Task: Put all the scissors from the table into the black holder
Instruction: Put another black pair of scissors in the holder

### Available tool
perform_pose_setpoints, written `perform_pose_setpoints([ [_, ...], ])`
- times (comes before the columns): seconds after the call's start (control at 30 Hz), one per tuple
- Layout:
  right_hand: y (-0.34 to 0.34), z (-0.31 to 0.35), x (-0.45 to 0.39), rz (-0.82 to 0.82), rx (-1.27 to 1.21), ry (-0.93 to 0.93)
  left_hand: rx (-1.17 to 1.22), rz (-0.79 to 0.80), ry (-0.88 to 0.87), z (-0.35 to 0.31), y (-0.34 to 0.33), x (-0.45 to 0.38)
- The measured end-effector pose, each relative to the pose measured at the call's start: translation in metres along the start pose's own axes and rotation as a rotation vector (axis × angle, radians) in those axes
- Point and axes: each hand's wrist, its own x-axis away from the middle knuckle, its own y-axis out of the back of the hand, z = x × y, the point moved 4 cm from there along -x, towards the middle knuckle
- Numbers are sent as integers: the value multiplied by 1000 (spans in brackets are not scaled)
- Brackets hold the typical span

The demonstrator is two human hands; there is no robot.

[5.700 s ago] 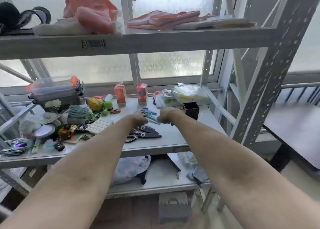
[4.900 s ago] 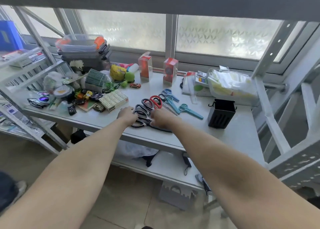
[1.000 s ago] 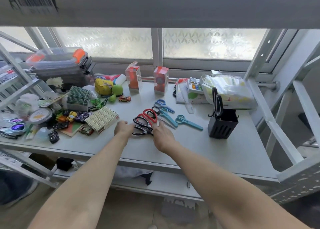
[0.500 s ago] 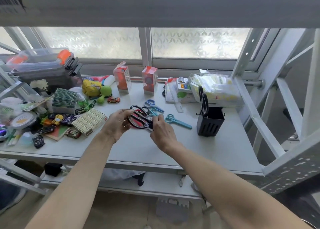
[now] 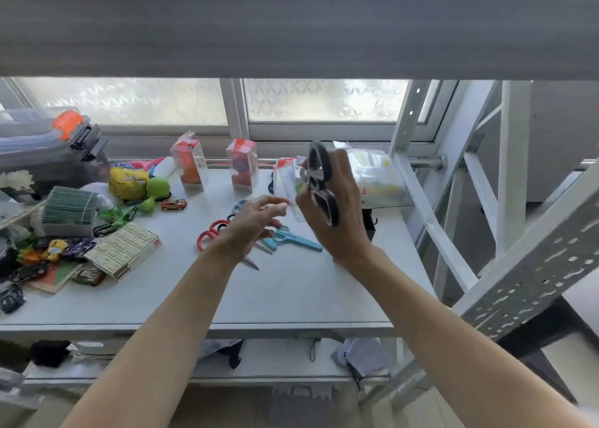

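The black scissors (image 5: pixel 321 184) are up off the table now, handles topmost, gripped in my right hand (image 5: pixel 334 213); half a second ago they were low between both hands, so I have passed them across and lifted them. My right hand is closed round them, fingers wrapped over the lower handle loop. The holder (image 5: pixel 369 225) sits just beyond and under that hand, mostly hidden behind it, so only its dark right edge shows; I judge the drop into it comes next. My left hand (image 5: pixel 256 223) hangs half open and empty to the left of my right, fingers loosely spread. Under and just past it lie the red scissors (image 5: pixel 210 233), the blue pair (image 5: pixel 293 238) and another blue-handled pair (image 5: pixel 238 208), all on the table (image 5: pixel 291 291), so at least three remain. I can read no writing or brand: the print on the cream box (image 5: pixel 124 254) further left is too blurred.
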Motion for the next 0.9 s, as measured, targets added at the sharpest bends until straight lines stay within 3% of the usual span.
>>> perform_pose_setpoints([
  [0.1, 31, -21, -6, -98, 30, -101, -138, 94, 17, 7, -39, -11],
  [0.17, 44, -41, -6, -120, 59, -266, -193, 135, 30, 15, -61, -19],
  [0.3, 54, -82, 4, 82, 263, -559, -226, 170, 68, 27, -91, -33],
  [0.53, 29, -111, 19, 505, 489, -558, -226, 224, 41, 29, -104, -42],
  [0.67, 19, -123, 21, 604, 556, -587, -218, 221, 25, 29, -103, -44],
  [0.9, 18, -127, 22, 617, 566, -634, -218, 219, 9, 30, -104, -44],
])
